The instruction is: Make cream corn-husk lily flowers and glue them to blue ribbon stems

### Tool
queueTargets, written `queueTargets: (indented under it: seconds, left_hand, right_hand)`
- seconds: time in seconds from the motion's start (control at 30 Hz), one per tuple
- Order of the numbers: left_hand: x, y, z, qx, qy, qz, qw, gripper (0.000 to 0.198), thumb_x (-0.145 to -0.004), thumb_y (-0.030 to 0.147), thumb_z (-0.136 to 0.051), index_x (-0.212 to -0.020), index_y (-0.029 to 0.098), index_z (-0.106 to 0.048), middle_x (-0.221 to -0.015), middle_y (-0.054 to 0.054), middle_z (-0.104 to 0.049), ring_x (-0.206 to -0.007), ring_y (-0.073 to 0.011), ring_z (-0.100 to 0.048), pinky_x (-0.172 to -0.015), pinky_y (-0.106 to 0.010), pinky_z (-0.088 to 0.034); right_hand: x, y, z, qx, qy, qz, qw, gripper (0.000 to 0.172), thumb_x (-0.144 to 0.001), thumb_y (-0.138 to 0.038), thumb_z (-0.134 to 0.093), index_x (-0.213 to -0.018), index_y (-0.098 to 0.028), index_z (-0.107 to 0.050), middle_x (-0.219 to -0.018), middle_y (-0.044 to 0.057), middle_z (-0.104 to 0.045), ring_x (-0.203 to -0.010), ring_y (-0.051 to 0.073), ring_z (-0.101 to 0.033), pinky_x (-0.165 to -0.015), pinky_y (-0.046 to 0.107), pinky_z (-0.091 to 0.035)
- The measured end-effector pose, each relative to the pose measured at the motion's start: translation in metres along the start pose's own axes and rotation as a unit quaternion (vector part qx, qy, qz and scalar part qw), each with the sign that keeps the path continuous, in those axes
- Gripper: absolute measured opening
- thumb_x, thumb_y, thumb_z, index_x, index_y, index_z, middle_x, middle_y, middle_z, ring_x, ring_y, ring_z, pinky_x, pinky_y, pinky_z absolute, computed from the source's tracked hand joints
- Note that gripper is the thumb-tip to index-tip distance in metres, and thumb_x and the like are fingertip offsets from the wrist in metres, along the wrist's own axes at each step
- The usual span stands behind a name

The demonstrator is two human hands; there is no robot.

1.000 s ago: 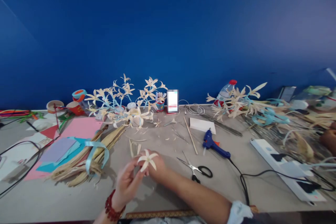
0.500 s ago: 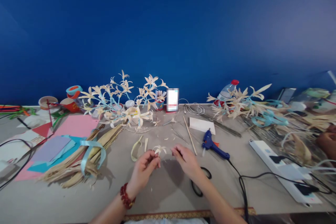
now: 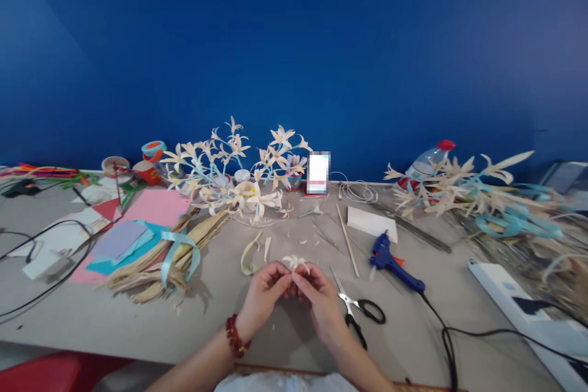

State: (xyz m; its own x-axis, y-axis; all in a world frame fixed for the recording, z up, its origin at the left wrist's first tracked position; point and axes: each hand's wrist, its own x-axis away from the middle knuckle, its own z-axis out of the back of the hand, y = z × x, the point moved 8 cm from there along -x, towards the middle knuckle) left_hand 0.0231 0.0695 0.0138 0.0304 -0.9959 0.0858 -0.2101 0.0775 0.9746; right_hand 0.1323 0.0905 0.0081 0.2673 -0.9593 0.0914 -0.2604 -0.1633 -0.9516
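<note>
A small cream flower [image 3: 296, 261] with pointed petals is pinched between my two hands over the front of the table. My left hand [image 3: 267, 290], with a red bead bracelet [image 3: 237, 335] at the wrist, is closed at its base. My right hand [image 3: 318, 297] meets it there, thumb and fingers pressed together on the same flower. The fingers hide the flower's lower end. Just right of my right hand lie scissors [image 3: 354, 304] with black handles, blades apart. A curled pale strip [image 3: 250, 255] lies on the table beyond my left hand.
A blue glue gun [image 3: 390, 263] lies at right, its cord running to the front edge. A white power strip [image 3: 512, 312] is farther right. Flower branches [image 3: 220, 165] stand at the back. Dried husks [image 3: 151, 269] tied with blue ribbon lie left, beside coloured paper [image 3: 156, 208].
My right hand has moved left and now meets my left hand at the flower. The scissors are more fully uncovered. The whole view has turned slightly left.
</note>
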Motion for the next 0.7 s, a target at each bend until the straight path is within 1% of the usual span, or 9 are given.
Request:
queueTargets:
  seconds: [0.1,0.17,0.27,0.37,0.5,0.53,0.6,0.67,0.7]
  left_hand:
    - [-0.002,-0.003,-0.004,0.000,-0.012,0.012,1.000,0.026,-0.080,0.041,-0.066,-0.075,0.017,-0.060,-0.065,0.000,-0.060,-0.059,-0.0122,-0.053,-0.059,-0.024,-0.041]
    - [-0.001,-0.007,-0.009,-0.014,-0.030,0.021,0.999,0.026,-0.080,0.041,-0.066,-0.075,0.016,-0.061,-0.064,0.000,-0.060,-0.058,-0.0121,-0.052,-0.058,-0.024,-0.041]
    - [0.005,-0.009,-0.010,-0.066,-0.046,0.029,0.996,0.024,-0.082,0.039,-0.064,-0.074,0.016,-0.060,-0.061,0.001,-0.059,-0.057,-0.0119,-0.050,-0.056,-0.023,-0.038]
    - [0.013,0.007,0.006,-0.194,-0.016,-0.025,0.981,0.024,-0.087,0.035,-0.057,-0.072,0.017,-0.060,-0.063,0.000,-0.058,-0.061,-0.0134,-0.052,-0.059,-0.024,-0.039]
    - [0.024,0.049,0.046,-0.375,0.053,-0.155,0.912,0.034,-0.090,0.031,-0.051,-0.059,0.019,-0.058,-0.057,-0.001,-0.054,-0.062,-0.0160,-0.053,-0.064,-0.027,-0.041]
    - [0.026,0.059,0.065,-0.401,0.097,-0.163,0.896,0.030,-0.090,0.030,-0.051,-0.065,0.019,-0.061,-0.059,-0.001,-0.056,-0.061,-0.0160,-0.053,-0.063,-0.027,-0.041]
    - [0.036,0.082,0.106,-0.433,0.202,-0.180,0.860,0.018,-0.090,0.031,-0.051,-0.094,0.020,-0.065,-0.076,-0.003,-0.064,-0.065,-0.0166,-0.056,-0.063,-0.027,-0.043]
    - [0.051,0.107,0.149,-0.457,0.315,-0.199,0.808,0.024,-0.090,0.033,-0.050,-0.108,0.020,-0.060,-0.090,-0.005,-0.065,-0.073,-0.0182,-0.059,-0.066,-0.028,-0.045]
    - [0.055,0.117,0.168,-0.482,0.345,-0.194,0.782,0.028,-0.090,0.033,-0.050,-0.114,0.021,-0.057,-0.095,-0.006,-0.065,-0.079,-0.0196,-0.061,-0.070,-0.028,-0.046]
  right_hand:
    - [-0.001,0.011,0.007,-0.068,0.019,-0.058,0.996,0.023,-0.071,-0.037,-0.075,-0.073,-0.021,-0.058,-0.062,-0.004,-0.052,-0.052,0.012,-0.047,-0.050,0.023,-0.038]
    - [-0.004,0.009,0.016,-0.073,0.042,-0.063,0.994,0.024,-0.071,-0.037,-0.075,-0.073,-0.021,-0.058,-0.060,-0.005,-0.048,-0.050,0.011,-0.044,-0.050,0.023,-0.037]
    - [-0.011,-0.008,0.037,-0.046,0.084,-0.019,0.995,0.025,-0.072,-0.039,-0.074,-0.077,-0.021,-0.057,-0.063,-0.005,-0.048,-0.052,0.011,-0.044,-0.051,0.023,-0.038]
    - [-0.019,-0.024,0.053,0.044,0.083,0.036,0.995,0.025,-0.076,-0.042,-0.069,-0.078,-0.020,-0.056,-0.069,-0.002,-0.053,-0.054,0.012,-0.046,-0.052,0.024,-0.038]
    - [-0.026,-0.021,0.047,0.237,-0.011,0.068,0.969,0.024,-0.082,-0.041,-0.061,-0.073,-0.020,-0.055,-0.061,-0.003,-0.050,-0.053,0.013,-0.045,-0.051,0.024,-0.036]
    - [-0.026,-0.019,0.044,0.279,-0.027,0.075,0.957,0.023,-0.083,-0.040,-0.059,-0.074,-0.020,-0.056,-0.060,-0.003,-0.051,-0.054,0.014,-0.046,-0.052,0.024,-0.036]
    - [-0.025,-0.017,0.037,0.355,-0.040,0.097,0.929,0.019,-0.085,-0.036,-0.055,-0.076,-0.020,-0.057,-0.064,-0.001,-0.055,-0.058,0.016,-0.050,-0.054,0.025,-0.039]
    - [-0.022,-0.019,0.030,0.421,-0.049,0.121,0.898,0.015,-0.085,-0.032,-0.054,-0.076,-0.020,-0.059,-0.070,0.001,-0.059,-0.063,0.018,-0.054,-0.058,0.026,-0.041]
    - [-0.021,-0.021,0.027,0.445,-0.052,0.130,0.885,0.013,-0.084,-0.029,-0.054,-0.076,-0.021,-0.059,-0.072,0.002,-0.061,-0.065,0.018,-0.055,-0.059,0.026,-0.041]
